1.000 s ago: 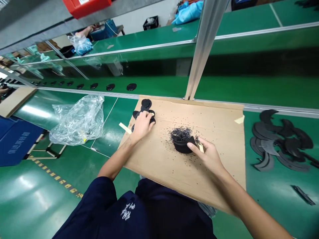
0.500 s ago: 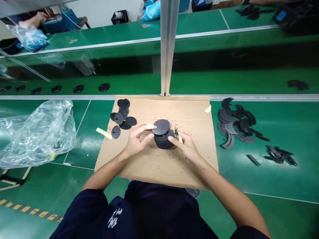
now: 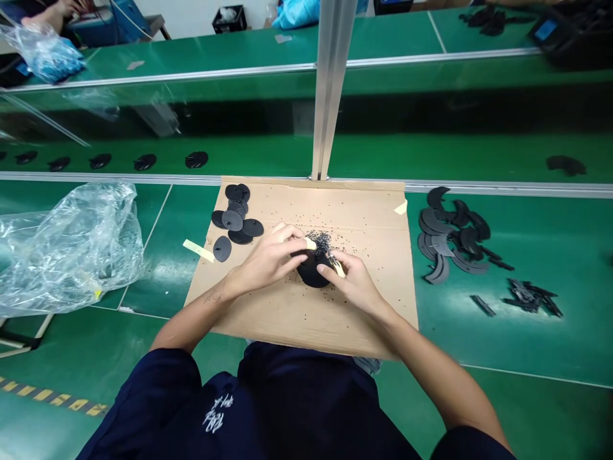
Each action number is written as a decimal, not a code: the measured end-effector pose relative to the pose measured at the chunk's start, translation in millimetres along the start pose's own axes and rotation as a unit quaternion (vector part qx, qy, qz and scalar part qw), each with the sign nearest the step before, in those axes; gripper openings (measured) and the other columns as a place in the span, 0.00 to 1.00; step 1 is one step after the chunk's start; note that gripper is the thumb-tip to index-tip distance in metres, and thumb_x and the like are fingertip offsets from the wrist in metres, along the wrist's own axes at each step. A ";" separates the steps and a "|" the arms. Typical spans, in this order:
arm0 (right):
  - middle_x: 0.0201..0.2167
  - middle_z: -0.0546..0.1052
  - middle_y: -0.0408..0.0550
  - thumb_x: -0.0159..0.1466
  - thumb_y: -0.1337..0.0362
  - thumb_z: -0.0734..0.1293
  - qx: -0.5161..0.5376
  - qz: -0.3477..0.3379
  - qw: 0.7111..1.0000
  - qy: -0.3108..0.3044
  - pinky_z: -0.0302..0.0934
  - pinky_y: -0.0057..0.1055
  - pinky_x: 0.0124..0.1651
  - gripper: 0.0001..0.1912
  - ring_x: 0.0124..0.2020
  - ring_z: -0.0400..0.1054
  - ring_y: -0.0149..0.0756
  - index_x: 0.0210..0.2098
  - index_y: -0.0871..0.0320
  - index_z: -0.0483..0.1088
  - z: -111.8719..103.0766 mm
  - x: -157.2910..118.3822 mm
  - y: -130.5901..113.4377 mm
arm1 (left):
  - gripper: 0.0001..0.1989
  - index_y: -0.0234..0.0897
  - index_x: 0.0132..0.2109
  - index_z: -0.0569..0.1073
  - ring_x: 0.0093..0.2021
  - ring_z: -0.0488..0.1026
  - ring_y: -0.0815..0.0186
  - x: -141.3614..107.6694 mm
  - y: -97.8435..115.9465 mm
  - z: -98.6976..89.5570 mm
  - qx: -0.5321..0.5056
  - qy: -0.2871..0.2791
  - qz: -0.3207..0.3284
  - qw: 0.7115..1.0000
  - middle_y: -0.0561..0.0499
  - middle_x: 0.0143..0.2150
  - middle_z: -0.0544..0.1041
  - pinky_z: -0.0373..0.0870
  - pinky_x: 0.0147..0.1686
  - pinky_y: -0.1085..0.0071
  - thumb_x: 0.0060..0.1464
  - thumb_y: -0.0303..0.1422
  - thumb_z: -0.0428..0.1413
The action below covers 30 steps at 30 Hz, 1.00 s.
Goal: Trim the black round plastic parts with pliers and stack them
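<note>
Bag [image 3: 103,246], clear and crumpled, lies on the bench [image 3: 165,281] at far left. Then come tape [image 3: 198,250] on the cardboard's [image 3: 287,326] edge and loose black discs [image 3: 232,220]. The left hand [image 3: 272,252], one fingertip wrapped, has its fingers at the black part [image 3: 311,275]; whether they grip it cannot be told. That part sits mid-cardboard beside black bits [image 3: 322,241]. The right hand [image 3: 357,281] is closed round nippers [image 3: 336,263], thumb against the part. Farther right lie curved pieces [image 3: 435,246], then thin strips [image 3: 531,297].

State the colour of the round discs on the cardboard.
The discs are black to dark grey, seen best in the head view.
</note>
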State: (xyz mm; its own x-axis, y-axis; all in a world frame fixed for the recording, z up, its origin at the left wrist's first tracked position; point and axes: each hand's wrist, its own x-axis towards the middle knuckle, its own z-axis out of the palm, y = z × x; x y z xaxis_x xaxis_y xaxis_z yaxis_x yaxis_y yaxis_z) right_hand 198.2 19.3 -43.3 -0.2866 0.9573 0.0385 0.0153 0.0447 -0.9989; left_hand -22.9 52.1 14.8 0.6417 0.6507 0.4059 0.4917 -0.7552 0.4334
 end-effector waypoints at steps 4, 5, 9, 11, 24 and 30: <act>0.25 0.66 0.41 0.60 0.43 0.72 0.028 0.033 0.997 0.062 0.55 0.30 0.34 0.24 0.29 0.58 0.31 0.27 0.57 0.66 0.9 0.6 6.6 | 0.11 0.38 0.53 0.75 0.33 0.72 0.72 0.7 -2.5 6.1 -0.126 0.129 -0.099 0.979 0.47 0.46 0.79 0.74 0.35 0.74 0.65 0.33 0.58; 0.25 0.65 0.41 0.59 0.42 0.73 0.042 0.040 0.996 0.070 0.56 0.30 0.34 0.25 0.28 0.58 0.31 0.27 0.57 0.66 1.2 1.4 7.4 | 0.13 0.38 0.56 0.73 0.32 0.73 0.73 1.0 -2.5 10.8 -0.167 0.155 -0.119 0.966 0.46 0.49 0.79 0.75 0.34 0.75 0.65 0.34 0.57; 0.32 0.74 0.45 0.54 0.39 0.76 0.126 0.056 0.988 0.069 0.64 0.34 0.43 0.27 0.35 0.67 0.36 0.34 0.58 0.74 2.7 5.9 6.4 | 0.11 0.37 0.52 0.74 0.42 0.80 0.68 2.5 -0.1 34.9 -0.233 0.169 -0.137 0.948 0.45 0.49 0.80 0.79 0.42 0.73 0.65 0.36 0.57; 0.35 0.77 0.46 0.53 0.40 0.77 0.152 0.055 0.984 0.068 0.66 0.35 0.47 0.28 0.39 0.70 0.39 0.37 0.57 0.76 2.4 7.6 5.6 | 0.09 0.36 0.47 0.76 0.44 0.80 0.66 2.6 0.0 43.6 -0.182 0.174 -0.136 0.958 0.46 0.45 0.81 0.79 0.43 0.72 0.63 0.36 0.60; 0.34 0.78 0.46 0.50 0.39 0.78 0.166 0.085 0.981 0.052 0.67 0.34 0.45 0.29 0.38 0.71 0.37 0.36 0.58 0.77 5.3 5.5 6.1 | 0.10 0.36 0.49 0.76 0.42 0.80 0.67 -2.7 -4.5 54.1 -0.029 0.231 -0.068 0.970 0.48 0.44 0.82 0.78 0.42 0.73 0.62 0.34 0.62; 0.33 0.77 0.46 0.51 0.39 0.78 0.163 0.069 0.983 0.049 0.68 0.34 0.44 0.30 0.36 0.69 0.36 0.38 0.58 0.77 3.9 7.7 6.6 | 0.13 0.35 0.49 0.75 0.42 0.80 0.67 -6.2 -4.9 56.7 -0.038 0.229 -0.076 0.970 0.48 0.43 0.81 0.78 0.42 0.73 0.62 0.38 0.62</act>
State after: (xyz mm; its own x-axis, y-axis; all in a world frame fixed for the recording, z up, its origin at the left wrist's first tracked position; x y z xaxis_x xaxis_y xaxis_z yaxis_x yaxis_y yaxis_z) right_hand 192.4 25.8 -49.7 -0.2098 0.9714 -0.1113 -0.2657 -0.1661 -0.9496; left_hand 4.1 47.3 -35.5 0.2280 0.7346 0.6391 0.5045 -0.6505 0.5678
